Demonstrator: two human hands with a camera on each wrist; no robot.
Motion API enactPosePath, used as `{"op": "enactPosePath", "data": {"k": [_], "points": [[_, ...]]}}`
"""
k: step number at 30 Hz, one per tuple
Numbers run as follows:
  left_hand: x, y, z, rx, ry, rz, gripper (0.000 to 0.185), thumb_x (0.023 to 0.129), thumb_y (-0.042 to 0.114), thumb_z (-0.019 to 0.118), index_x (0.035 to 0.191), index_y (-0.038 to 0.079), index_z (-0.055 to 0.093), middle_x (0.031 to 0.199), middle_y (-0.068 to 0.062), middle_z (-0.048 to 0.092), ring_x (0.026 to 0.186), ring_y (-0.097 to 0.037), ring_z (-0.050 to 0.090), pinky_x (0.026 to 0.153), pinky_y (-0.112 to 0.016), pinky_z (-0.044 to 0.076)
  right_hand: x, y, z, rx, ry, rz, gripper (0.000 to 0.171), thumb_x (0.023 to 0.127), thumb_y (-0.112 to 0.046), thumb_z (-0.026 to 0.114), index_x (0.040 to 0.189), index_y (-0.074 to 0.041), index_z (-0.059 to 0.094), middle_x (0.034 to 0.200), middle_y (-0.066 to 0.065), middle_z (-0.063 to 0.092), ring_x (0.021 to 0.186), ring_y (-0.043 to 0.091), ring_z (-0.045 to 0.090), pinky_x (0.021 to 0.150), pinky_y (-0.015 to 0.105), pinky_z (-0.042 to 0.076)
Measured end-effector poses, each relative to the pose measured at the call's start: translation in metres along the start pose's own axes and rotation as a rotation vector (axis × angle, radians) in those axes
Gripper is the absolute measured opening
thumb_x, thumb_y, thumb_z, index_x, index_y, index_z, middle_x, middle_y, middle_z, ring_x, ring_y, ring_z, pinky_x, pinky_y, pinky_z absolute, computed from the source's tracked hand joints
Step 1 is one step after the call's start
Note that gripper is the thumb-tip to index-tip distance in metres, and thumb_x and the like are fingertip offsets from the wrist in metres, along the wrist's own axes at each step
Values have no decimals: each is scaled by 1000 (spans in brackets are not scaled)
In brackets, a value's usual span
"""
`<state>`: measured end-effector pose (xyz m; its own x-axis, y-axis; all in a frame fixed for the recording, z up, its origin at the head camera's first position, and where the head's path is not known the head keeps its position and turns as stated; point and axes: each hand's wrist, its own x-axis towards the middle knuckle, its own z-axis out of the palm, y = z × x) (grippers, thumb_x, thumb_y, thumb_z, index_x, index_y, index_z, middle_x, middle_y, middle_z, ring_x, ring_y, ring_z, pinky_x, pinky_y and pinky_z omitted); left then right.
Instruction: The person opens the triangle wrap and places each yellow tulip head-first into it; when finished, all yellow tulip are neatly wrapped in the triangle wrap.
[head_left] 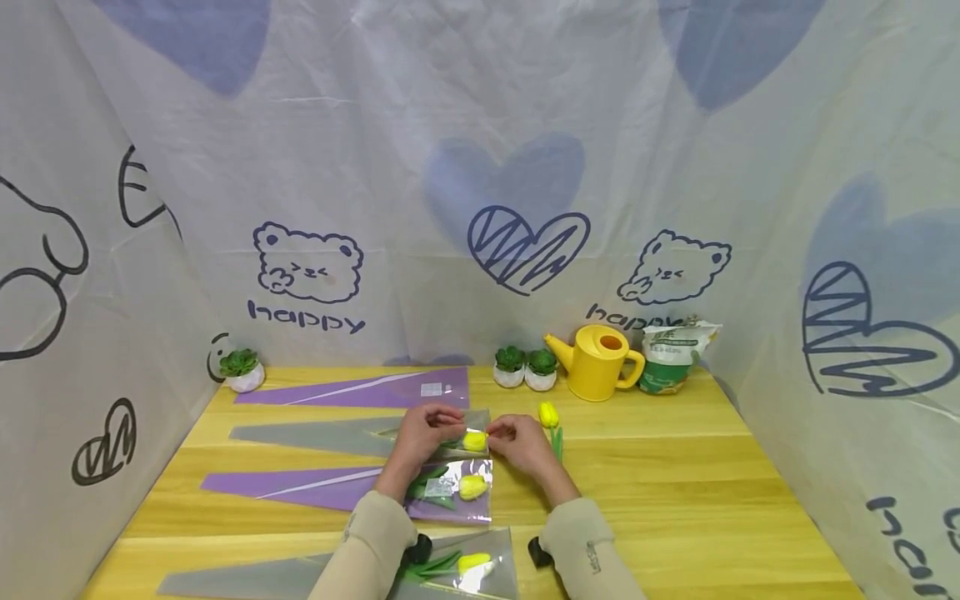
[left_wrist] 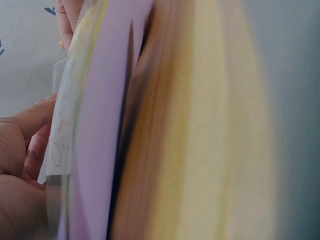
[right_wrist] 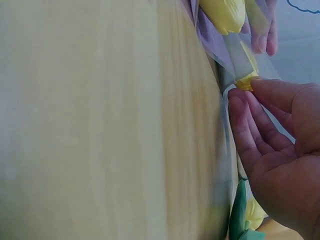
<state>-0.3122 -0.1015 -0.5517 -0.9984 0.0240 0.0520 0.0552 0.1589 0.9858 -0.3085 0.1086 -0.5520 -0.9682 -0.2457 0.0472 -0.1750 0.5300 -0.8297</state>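
At the middle of the wooden table (head_left: 675, 467), I see both hands meeting over a grey cone-shaped sleeve (head_left: 315, 435) whose wide mouth lies to the right. The left hand (head_left: 422, 435) has its fingers curled onto the sleeve's mouth, and the right hand (head_left: 517, 442) pinches the clear edge just beside a yellow tulip (head_left: 474, 441) that sits inside that mouth — the right wrist view shows thumb and forefinger tips (right_wrist: 239, 95) closed together on the film next to the yellow petal. The left wrist view is blurred, so I can only make out curled fingers against clear film there. Just right of the right hand lies 1 loose tulip (head_left: 550, 417) on bare wood. Nearer to me are a purple sleeve (head_left: 300, 488) and another grey sleeve (head_left: 247, 579), each with a tulip in its mouth; farther away lies an unfilled purple sleeve (head_left: 360, 388). Along the far edge stand 2 small potted plants (head_left: 525, 367), a yellow watering can (head_left: 596, 362) and a bag (head_left: 671, 357) — with 1 more pot (head_left: 242, 370) at the far left.
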Motion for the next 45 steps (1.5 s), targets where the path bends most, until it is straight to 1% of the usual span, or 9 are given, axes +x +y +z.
{"op": "enactPosePath", "data": {"k": [3, 8, 11, 14, 22, 29, 32, 38, 45], "points": [[-2, 4, 2, 5, 6, 1, 23, 83, -5, 82, 105, -8, 75, 97, -24, 76, 76, -15, 68, 70, -23, 53, 0, 0, 1, 24, 1, 7, 13, 95, -11, 74, 107, -7, 78, 98, 7, 77, 85, 14, 68, 77, 30, 57], [-12, 25, 2, 27, -6, 23, 24, 83, -8, 80, 105, -12, 73, 96, -26, 75, 75, -18, 68, 69, -28, 55, 0, -3, 2, 67, -7, 7, 16, 96, -12, 75, 109, -3, 76, 100, 10, 77, 87, 16, 71, 78, 31, 59], [-9, 19, 3, 34, -9, 29, 21, 82, -6, 82, 102, -8, 75, 93, -21, 77, 74, -16, 67, 68, -25, 54, 1, -2, 3, 71, -12, 8, 16, 95, -13, 75, 108, -3, 76, 99, 9, 77, 86, 16, 71, 77, 31, 59], [-2, 5, 3, 37, -19, 10, 20, 82, -3, 84, 101, -2, 78, 93, -17, 78, 74, -12, 67, 68, -22, 53, 0, -2, 4, 79, -14, 10, 16, 95, -12, 75, 108, -3, 76, 99, 10, 77, 86, 17, 71, 78, 32, 60], [-3, 1, 0, 55, -50, 19, 20, 82, -1, 85, 100, -2, 78, 93, -15, 79, 75, -12, 68, 69, -23, 54, -2, 0, 6, 82, -8, 19, 16, 95, -13, 76, 108, -3, 76, 100, 10, 77, 88, 18, 72, 80, 33, 60], [-3, 0, -4, 110, -18, 30, 18, 82, 0, 85, 99, 1, 79, 92, -13, 79, 75, -10, 65, 69, -22, 52, -8, -3, -1, 76, 20, 43, 15, 95, -12, 75, 109, -7, 78, 105, 8, 78, 91, 17, 70, 84, 35, 58], [-5, 4, -9, 138, 2, 39, 19, 81, 0, 85, 99, 0, 79, 92, -13, 78, 77, -11, 65, 72, -23, 52, -11, -5, -7, 82, 27, 52, 14, 96, -11, 74, 110, -9, 78, 106, 7, 77, 93, 17, 70, 85, 35, 58], [-3, 9, -32, 185, 9, 34, 18, 86, 3, 81, 104, 1, 78, 97, -14, 78, 87, -17, 68, 80, -26, 53, -19, -8, -30, 31, 52, -34, 18, 97, -9, 72, 112, -2, 76, 106, 8, 78, 96, 22, 72, 88, 38, 58], [-1, 11, -65, 287, -104, 30, 29, 89, 2, 78, 117, -3, 73, 108, -17, 77, 100, -27, 72, 91, -37, 57, -43, -9, -71, -44, 80, 3, 20, 98, -12, 72, 116, -5, 76, 113, 6, 77, 100, 22, 69, 89, 39, 57]]}}
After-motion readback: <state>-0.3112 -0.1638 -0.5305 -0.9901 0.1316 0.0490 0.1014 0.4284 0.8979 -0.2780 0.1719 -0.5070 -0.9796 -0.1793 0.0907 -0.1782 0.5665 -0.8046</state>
